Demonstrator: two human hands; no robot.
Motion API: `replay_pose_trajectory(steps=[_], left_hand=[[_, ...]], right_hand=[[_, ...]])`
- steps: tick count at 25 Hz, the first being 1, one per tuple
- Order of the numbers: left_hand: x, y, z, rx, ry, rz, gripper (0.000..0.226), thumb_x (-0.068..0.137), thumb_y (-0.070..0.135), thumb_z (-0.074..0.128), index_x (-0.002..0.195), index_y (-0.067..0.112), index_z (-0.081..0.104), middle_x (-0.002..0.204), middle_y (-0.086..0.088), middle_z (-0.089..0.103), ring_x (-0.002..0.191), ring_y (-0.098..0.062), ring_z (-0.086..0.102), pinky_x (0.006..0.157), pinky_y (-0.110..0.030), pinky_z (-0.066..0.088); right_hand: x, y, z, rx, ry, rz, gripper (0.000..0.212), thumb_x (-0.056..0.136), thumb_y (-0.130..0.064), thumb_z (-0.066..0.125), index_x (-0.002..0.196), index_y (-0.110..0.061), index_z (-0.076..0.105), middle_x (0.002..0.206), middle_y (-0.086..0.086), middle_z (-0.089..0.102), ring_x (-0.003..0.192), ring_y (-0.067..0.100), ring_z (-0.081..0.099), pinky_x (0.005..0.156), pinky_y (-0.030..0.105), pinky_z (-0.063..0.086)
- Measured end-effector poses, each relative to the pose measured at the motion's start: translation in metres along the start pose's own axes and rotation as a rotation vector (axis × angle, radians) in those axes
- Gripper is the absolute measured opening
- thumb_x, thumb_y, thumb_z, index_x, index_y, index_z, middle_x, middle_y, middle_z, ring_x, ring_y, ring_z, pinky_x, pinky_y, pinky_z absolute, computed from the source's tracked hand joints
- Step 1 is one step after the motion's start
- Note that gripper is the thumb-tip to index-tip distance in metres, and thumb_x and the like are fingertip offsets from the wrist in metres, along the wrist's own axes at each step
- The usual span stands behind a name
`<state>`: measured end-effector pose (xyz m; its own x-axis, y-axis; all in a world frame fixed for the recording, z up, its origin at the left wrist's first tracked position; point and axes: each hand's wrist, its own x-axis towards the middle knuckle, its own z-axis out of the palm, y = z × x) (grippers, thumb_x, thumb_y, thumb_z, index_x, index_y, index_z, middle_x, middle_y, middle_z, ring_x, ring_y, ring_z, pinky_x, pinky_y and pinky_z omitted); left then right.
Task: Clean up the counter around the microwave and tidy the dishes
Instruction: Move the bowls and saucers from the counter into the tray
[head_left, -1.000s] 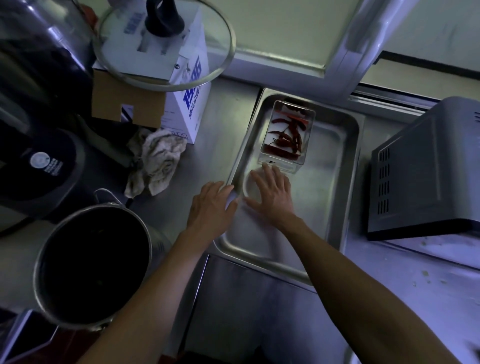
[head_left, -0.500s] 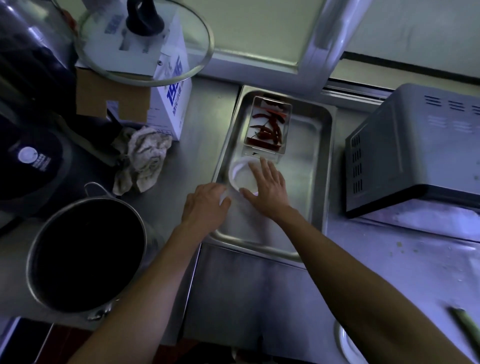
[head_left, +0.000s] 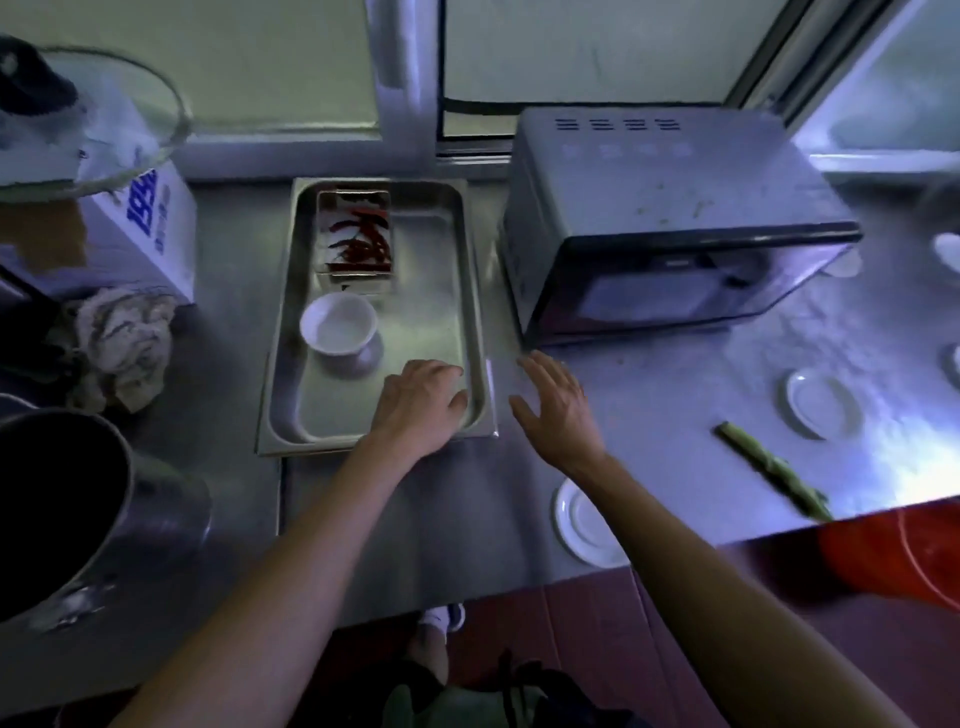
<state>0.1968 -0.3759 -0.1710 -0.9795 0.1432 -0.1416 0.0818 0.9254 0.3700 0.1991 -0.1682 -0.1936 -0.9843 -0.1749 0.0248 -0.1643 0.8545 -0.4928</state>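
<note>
Both hands are coming off the small white bowl (head_left: 340, 323) now. Half a second ago the right hand (head_left: 555, 402) was spread flat over it inside the steel tray (head_left: 470, 291); now that hand is hanging over the bare counter (head_left: 675, 415), between the tray's right rim and the microwave (head_left: 670, 228), fingers spread wide and holding nothing. The left hand (head_left: 422, 399), which was sitting at the tray's near-left edge, is now lying over the tray's near-right corner, fingers loosely bent, gripping nothing that I can see.

The bowl is standing upright, mouth up, uncovered, in the left half of the tray, just in front of the clear box of dried red chillies (head_left: 356, 234). The view is also swinging right: the microwave's front and a white saucer (head_left: 582, 525) near the counter edge are showing now, the saucer partly under the right forearm.

The tray is lying with its long axis running away from the person toward the window, the chilli box at the far end. A green stalk (head_left: 769, 467) is lying diagonally on the counter to the right, another small saucer (head_left: 821, 402) beyond it.
</note>
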Motion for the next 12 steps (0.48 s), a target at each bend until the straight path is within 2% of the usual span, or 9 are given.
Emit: replay_pose_trajectory(steps=[8,12], left_hand=[[-0.044,0.145,0.043,0.091,-0.087,0.257,0.045,0.098,0.046,0.046,0.138,0.026,0.053,0.143,0.003,0.053,0.131,-0.022,0.046,0.103,-0.041,0.042],[-0.064,0.205,0.059,0.104,-0.073,0.381,0.044,0.097,0.044,0.05,0.136,0.023,0.056,0.139,0.002,0.056,0.129,-0.021,0.047,0.102,-0.037,0.041]], right_hand=[[-0.149,0.096,-0.078,-0.006,0.112,0.23,0.053,0.094,-0.028,0.063,0.143,-0.016,0.05,0.15,0.011,0.047,0.139,0.031,0.041,0.11,0.046,0.036],[-0.205,0.131,-0.115,-0.021,0.13,0.327,0.056,0.094,-0.033,0.06,0.146,-0.021,0.045,0.154,0.008,0.042,0.143,0.027,0.035,0.114,0.044,0.033]])
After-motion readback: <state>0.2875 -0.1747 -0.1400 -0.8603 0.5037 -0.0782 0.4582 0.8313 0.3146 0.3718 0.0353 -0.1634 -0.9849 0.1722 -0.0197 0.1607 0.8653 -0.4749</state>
